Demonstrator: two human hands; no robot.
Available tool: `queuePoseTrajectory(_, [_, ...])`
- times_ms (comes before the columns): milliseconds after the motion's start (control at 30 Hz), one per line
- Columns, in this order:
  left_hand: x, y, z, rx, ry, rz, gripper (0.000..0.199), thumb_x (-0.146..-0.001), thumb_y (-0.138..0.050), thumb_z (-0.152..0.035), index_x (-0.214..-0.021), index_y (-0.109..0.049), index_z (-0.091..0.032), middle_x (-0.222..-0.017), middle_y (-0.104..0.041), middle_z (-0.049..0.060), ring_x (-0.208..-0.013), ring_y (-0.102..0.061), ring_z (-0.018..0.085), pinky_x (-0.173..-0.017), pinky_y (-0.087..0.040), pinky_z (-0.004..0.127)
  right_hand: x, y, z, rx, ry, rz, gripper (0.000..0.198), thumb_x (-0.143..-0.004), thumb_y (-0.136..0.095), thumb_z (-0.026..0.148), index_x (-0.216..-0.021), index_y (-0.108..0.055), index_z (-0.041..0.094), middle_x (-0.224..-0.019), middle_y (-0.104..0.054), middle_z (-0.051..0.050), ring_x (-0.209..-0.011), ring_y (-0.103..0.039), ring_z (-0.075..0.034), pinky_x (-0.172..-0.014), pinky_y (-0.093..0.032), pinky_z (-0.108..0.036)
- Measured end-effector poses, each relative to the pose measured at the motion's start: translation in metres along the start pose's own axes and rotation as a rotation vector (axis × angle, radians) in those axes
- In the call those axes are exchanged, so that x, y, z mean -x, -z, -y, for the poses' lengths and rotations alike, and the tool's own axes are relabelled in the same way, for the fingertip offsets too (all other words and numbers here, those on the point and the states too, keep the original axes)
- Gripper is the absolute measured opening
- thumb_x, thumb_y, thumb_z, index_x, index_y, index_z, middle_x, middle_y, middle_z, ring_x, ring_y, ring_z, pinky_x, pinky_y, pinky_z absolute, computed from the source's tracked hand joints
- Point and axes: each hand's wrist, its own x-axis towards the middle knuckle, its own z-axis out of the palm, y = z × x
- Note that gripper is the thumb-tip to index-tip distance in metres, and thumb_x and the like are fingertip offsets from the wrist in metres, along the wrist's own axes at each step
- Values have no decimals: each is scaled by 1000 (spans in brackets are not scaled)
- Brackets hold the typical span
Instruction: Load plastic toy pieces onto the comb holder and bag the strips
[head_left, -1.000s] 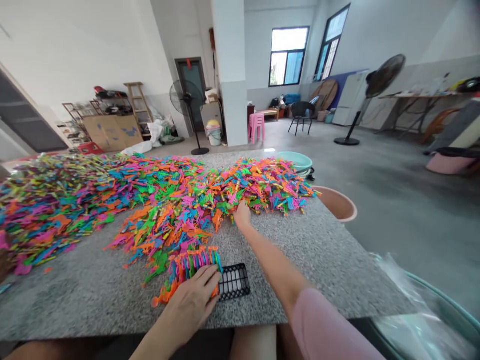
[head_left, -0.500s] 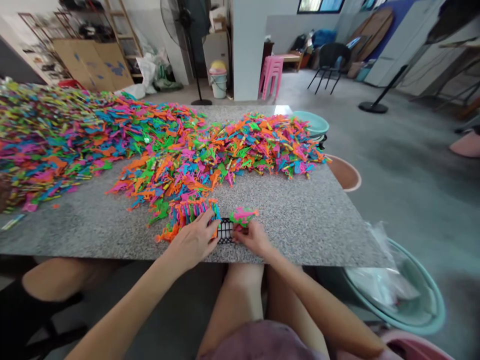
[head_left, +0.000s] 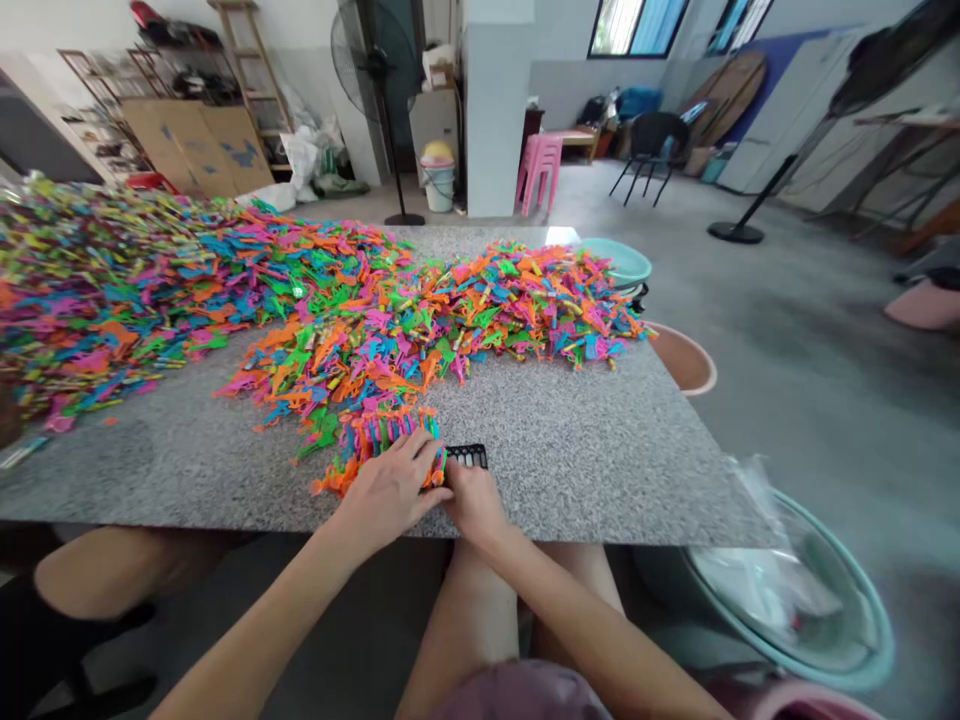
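On the near edge of the table, a black plastic grid rack [head_left: 471, 456] holds a tight row of small bright plastic toys [head_left: 377, 432] standing side by side. My left hand [head_left: 390, 485] is curled over the right end of this row, its fingers on the far side and its thumb on the near side. Right against it, my right hand [head_left: 474, 500] has its fingers closed and bent in at the row's end, over the grid. What its fingertips hold is hidden. A few grid openings show beyond my right hand.
A long heap of mixed plastic toys [head_left: 480, 300] spreads across the granite table [head_left: 592, 450]. A bigger pile [head_left: 150, 270] lies to the left, beside another person's leg [head_left: 112, 565]. A green tub with clear bags [head_left: 780, 590] stands below the right edge.
My right hand has moved left along the grid to the end of the row. The pink and green toys it held are no longer visible in it. My left hand stays on the row.
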Motion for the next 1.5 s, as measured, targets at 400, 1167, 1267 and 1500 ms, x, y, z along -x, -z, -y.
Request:
queuePoseTrajectory(400, [-6,-19,2,-109,37,44,24,-84,-71,-30,-101,-61,-17,-110,-61,8,-105,-62,25,-83,-57,35,-42,39,-36,0,149,178,16,-78,-70,18,-93,-65,18,-89,-71,-4,-82,-66,-18,-68,-44,-23])
queuePoseTrajectory(1167, [-3,-4,-2,-73,15,-2,25,-86,-69,-31,-102,-57,-18,-106,-59,4,-97,-63,19,-75,-55,29,-65,25,-134,-662,97,-224,16,-83,-52,33,-81,-54,18,-63,-52,3,-56,-48,-12,-56,-39,-23])
queuePoseTrajectory(1267, [-2,-4,0,-80,-1,-15,25,-87,-68,-33,-103,-57,-17,-106,-59,4,-95,-63,19,-76,-54,29,-51,19,-132,-658,63,-273,23,-74,-62,39,-72,-50,19,-59,-47,5,-54,-43,-11,-54,-34,-23])
queuePoseTrajectory(1500, [1,-10,3,-97,12,-36,29,-89,-65,-35,-109,-55,-17,-111,-59,6,-92,-64,18,-71,-54,27,-51,13,-83,-558,123,-314,12,-66,-57,12,-76,-54,20,-74,-60,2,-69,-56,-14,-68,-43,-25])
